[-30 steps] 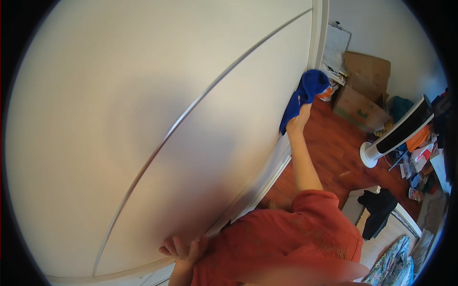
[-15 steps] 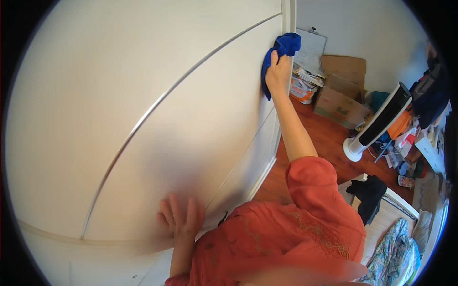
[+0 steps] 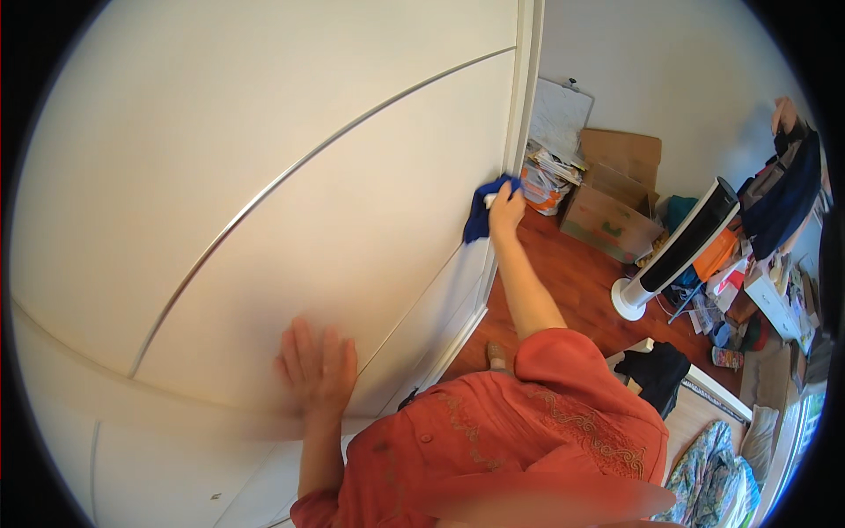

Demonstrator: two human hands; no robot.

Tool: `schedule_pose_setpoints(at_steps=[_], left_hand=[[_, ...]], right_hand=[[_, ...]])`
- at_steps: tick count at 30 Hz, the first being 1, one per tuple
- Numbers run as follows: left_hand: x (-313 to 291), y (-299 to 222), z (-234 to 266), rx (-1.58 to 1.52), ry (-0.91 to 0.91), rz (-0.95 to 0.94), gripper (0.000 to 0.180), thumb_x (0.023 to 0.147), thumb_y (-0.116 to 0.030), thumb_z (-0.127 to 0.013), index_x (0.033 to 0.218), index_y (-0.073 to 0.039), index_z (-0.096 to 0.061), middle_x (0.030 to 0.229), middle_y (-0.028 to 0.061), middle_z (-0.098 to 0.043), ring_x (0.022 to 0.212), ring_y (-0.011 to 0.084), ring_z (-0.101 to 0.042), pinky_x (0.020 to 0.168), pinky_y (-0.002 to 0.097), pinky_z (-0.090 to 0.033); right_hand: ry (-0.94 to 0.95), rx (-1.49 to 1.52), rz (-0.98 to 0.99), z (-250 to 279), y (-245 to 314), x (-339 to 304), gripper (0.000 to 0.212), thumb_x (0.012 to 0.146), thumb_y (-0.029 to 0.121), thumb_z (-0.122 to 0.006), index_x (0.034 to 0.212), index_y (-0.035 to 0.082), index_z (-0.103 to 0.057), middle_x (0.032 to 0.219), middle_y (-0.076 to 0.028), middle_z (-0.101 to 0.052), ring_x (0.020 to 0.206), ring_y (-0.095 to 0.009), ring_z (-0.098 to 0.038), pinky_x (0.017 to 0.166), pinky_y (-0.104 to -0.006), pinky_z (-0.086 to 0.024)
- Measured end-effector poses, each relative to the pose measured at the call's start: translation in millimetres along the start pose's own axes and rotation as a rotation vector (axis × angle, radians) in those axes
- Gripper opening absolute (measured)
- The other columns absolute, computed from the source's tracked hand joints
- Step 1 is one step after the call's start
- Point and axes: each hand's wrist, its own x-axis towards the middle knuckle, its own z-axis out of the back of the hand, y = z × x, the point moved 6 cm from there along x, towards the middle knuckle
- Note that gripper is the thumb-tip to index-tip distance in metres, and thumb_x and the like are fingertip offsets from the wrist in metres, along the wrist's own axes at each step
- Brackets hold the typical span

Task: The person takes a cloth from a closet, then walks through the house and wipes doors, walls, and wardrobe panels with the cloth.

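Fingers of R hand gripping blue cloth, mostly L of 'em, nr white panel R edge; L hand loosely spread, farther.

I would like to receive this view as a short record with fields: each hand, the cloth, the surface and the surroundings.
Left hand: left hand open, fingers up, at the white panel; contact unclear
Right hand: right hand holding the blue cloth
Cloth: bunched, near the panel's right edge
Surface: white, crossed by a thin silver strip
Floor: reddish-brown floor
Surroundings: open cardboard box, black-and-white tower appliance
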Motion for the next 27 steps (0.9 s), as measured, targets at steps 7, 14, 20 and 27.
schedule_pose_setpoints(at_steps=[7,14,20,27], left_hand=[[37.9,-39.3,-15.9,-0.128,-0.143,0.092,0.059,0.084,-0.027,-0.065,0.135,-0.007,-0.045,0.142,0.0258,-0.040,0.132,0.0447,-0.037,0.109,0.0583,-0.020],[142.0,-146.7,-96.5,-0.341,-0.030,-0.104,0.058,0.080,-0.023,-0.069,0.130,-0.004,-0.047,0.141,0.0329,-0.036,0.134,0.0521,-0.028,0.105,0.0643,-0.024],[213.5,-202.8,-160.7,-0.366,0.041,-0.157,0.061,0.076,-0.020,-0.072,0.131,-0.006,-0.047,0.142,0.0329,-0.035,0.135,0.0518,-0.026,0.106,0.0625,-0.023],[220.6,-212.8,-196.1,0.004,-0.035,-0.130,0.062,0.081,-0.028,-0.067,0.136,-0.010,-0.046,0.143,0.0300,-0.037,0.138,0.0443,-0.027,0.114,0.0521,-0.006]], right_hand=[[-0.003,-0.013,0.516,-1.2,130.0,173.8,0.042,0.093,0.026,-0.051,0.113,-0.011,-0.054,0.118,-0.034,-0.053,0.109,-0.046,-0.049,0.094,-0.0488,-0.038],[0.049,-0.007,0.564,-42.9,21.2,106.8,0.037,0.090,0.012,-0.053,0.120,-0.009,-0.052,0.125,-0.034,-0.046,0.116,-0.049,-0.042,0.101,-0.0532,-0.032],[0.218,0.214,0.502,-33.7,-40.1,124.7,0.035,0.086,0.005,-0.054,0.119,-0.005,-0.052,0.118,-0.029,-0.050,0.107,-0.047,-0.048,0.093,-0.0482,-0.040],[0.326,0.502,0.469,-54.0,63.5,245.5,0.053,0.080,0.007,-0.063,0.128,-0.007,-0.045,0.113,-0.025,-0.058,0.099,-0.042,-0.058,0.085,-0.0414,-0.047]])
